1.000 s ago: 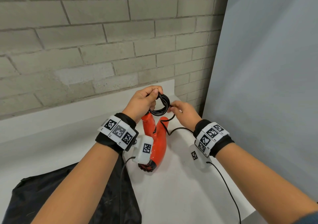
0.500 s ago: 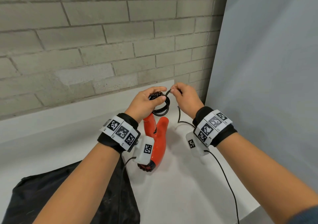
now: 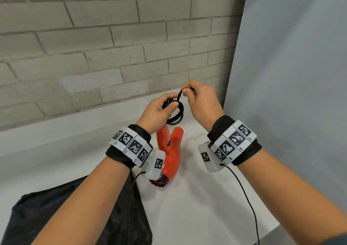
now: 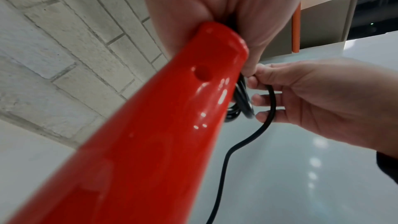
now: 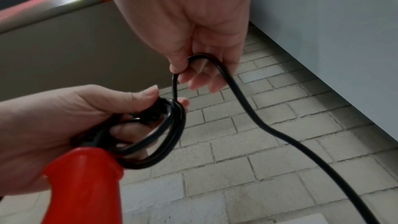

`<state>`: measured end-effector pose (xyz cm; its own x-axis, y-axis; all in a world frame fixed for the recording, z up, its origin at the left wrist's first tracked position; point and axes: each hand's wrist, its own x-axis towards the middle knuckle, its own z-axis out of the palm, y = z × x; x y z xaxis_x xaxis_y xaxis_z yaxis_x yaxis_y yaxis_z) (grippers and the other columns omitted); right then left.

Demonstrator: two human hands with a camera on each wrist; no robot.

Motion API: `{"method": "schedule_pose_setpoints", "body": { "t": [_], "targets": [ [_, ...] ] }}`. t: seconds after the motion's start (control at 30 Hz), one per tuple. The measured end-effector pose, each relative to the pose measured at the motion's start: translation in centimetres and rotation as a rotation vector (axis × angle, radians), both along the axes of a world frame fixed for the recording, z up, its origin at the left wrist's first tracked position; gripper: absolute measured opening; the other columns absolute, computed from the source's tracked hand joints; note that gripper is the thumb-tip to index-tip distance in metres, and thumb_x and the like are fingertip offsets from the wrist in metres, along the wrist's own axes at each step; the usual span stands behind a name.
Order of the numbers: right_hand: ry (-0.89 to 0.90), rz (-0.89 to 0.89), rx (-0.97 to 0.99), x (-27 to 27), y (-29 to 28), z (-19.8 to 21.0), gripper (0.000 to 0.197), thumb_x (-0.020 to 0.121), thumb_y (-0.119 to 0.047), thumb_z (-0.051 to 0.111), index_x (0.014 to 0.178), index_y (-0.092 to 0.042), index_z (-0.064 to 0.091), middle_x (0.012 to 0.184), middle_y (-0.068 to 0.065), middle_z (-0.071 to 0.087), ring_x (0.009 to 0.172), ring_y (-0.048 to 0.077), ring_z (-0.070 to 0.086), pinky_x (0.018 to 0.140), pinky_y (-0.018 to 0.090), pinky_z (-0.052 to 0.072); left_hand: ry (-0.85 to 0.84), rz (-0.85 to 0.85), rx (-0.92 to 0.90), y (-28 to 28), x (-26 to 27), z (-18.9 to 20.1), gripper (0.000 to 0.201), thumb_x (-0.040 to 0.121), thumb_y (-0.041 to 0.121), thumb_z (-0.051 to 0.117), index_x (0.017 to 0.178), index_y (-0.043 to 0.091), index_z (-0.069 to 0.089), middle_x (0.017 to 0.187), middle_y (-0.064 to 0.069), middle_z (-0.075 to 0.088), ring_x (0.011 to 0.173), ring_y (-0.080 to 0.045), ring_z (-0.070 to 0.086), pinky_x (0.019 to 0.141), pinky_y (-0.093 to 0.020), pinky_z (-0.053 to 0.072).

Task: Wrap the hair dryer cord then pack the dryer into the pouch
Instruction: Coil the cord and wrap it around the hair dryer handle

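My left hand [image 3: 156, 111] is curled around a small coil of black cord [image 3: 176, 114], thumb pressed over the top of the loops, holding them at the end of the handle of a red dryer [image 3: 170, 150]. From the right wrist view the coil sits against that handle end, with my left fingers [image 5: 129, 131] showing through the ring of loops. The dryer is folded into a U shape — its handle rises to my left hand, and its lower end rests on the white table [image 3: 197, 207] between my forearms.

My right hand [image 3: 201, 101] is raised just beside and a little above the left, pinching a bend of the cord between thumb and fingertips [image 5: 181, 67]. One side of that bend drops straight down into the coil; the other hangs loose, down and away out of view.

A black pouch [image 3: 75, 216] lies flat on the table under my left forearm, near the dryer's lower end. Whether its mouth is open, I cannot tell.

Behind the table is a grey brick wall [image 3: 112, 38] — to the right, a plain pale panel [image 3: 291, 75]. Both wrists wear black bands with white marker tags.
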<state>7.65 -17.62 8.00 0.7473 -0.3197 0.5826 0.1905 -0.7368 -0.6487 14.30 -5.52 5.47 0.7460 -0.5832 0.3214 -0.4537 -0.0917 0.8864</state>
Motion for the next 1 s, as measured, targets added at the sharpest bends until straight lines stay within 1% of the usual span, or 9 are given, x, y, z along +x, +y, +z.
{"method": "schedule_pose_setpoints", "body": {
  "t": [0.2,0.37,0.47,0.6,0.67,0.77,0.83,0.93,1.0],
  "targets": [
    [-0.087,0.066,0.086,-0.8,0.9,-0.8,0.015,0.09,-0.006,0.049,0.091,-0.003,0.064,0.082,0.003,0.062,0.08,0.018,0.057,0.073,0.031,0.048,-0.007,0.006,0.002,0.1,0.2,0.0,0.016,0.092,0.011,0.048,0.098,0.023,0.054,0.066,0.008,0.046,0.053,-0.005,0.042,0.054,-0.016,0.035],
    [-0.108,0.107,0.159,-1.0,0.9,-1.3,0.014,0.089,-0.005,0.051,0.092,-0.005,0.065,0.081,-0.005,0.06,0.072,-0.001,0.052,0.067,0.007,0.041,0.037,-0.017,-0.043,-0.5,0.0,0.0,0.02,0.092,0.009,0.047,0.086,0.027,0.053,0.061,0.005,0.042,0.04,-0.001,0.039,0.046,-0.01,0.033],
    [-0.083,0.111,0.192,-1.5,0.4,-2.0,0.014,0.089,-0.007,0.052,0.096,-0.007,0.064,0.077,-0.016,0.057,0.069,-0.004,0.052,0.067,0.005,0.041,0.042,-0.028,-0.079,-0.7,-0.1,-0.1,0.025,0.092,0.008,0.045,0.088,0.03,0.055,0.066,0.004,0.045,0.04,0.0,0.039,0.045,-0.01,0.034],
    [0.004,0.036,0.2,-2.0,-1.5,-3.9,0.024,0.089,-0.011,0.054,0.112,-0.009,0.061,0.095,-0.003,0.064,0.084,0.006,0.058,0.076,0.01,0.043,0.046,0.015,-0.081,-0.8,0.2,-0.1,0.021,0.092,0.009,0.046,0.096,0.026,0.058,0.063,0.006,0.044,0.04,0.0,0.037,0.046,-0.01,0.034],
    [0.18,-0.061,0.179,-1.9,-3.5,-5.8,0.034,0.088,-0.016,0.056,0.122,-0.011,0.054,0.112,0.004,0.063,0.1,0.014,0.057,0.084,0.018,0.044,0.056,0.038,-0.086,-0.8,0.3,-0.2,0.019,0.092,0.009,0.047,0.096,0.024,0.058,0.061,0.006,0.042,0.039,0.0,0.036,0.046,-0.011,0.034],
    [0.706,-0.184,0.073,-2.0,-6.4,-9.2,0.046,0.088,-0.021,0.057,0.13,-0.007,0.045,0.13,0.014,0.053,0.117,0.026,0.052,0.097,0.03,0.041,0.048,0.032,-0.088,-0.8,0.3,-0.2,0.022,0.092,0.009,0.047,0.092,0.028,0.059,0.06,0.009,0.043,0.04,0.0,0.036,0.047,-0.011,0.035],
    [1.017,-0.234,-0.095,-2.1,-7.6,-11.5,0.046,0.088,-0.026,0.056,0.127,-0.005,0.046,0.131,0.015,0.052,0.118,0.028,0.051,0.098,0.032,0.043,0.044,0.024,-0.082,-0.9,0.1,-0.2,0.022,0.092,0.01,0.048,0.091,0.029,0.059,0.06,0.009,0.043,0.041,-0.001,0.036,0.047,-0.011,0.035],
    [1.184,-0.245,-0.212,-1.8,-8.1,-13.9,0.04,0.088,-0.032,0.054,0.115,-0.002,0.055,0.122,0.015,0.06,0.105,0.027,0.057,0.085,0.029,0.045,0.046,0.014,-0.083,-1.1,-0.1,-0.2,0.023,0.091,0.009,0.048,0.089,0.029,0.059,0.056,0.012,0.044,0.04,-0.001,0.035,0.046,-0.012,0.034],
    [1.205,-0.266,-0.233,-1.5,-7.9,-14.7,0.042,0.087,-0.034,0.055,0.113,-0.001,0.056,0.12,0.015,0.061,0.105,0.027,0.057,0.085,0.03,0.045,0.038,0.006,-0.073,-1.2,-0.2,-0.1,0.024,0.091,0.01,0.048,0.087,0.031,0.058,0.057,0.011,0.043,0.041,-0.001,0.035,0.047,-0.013,0.033]
  ]
}}
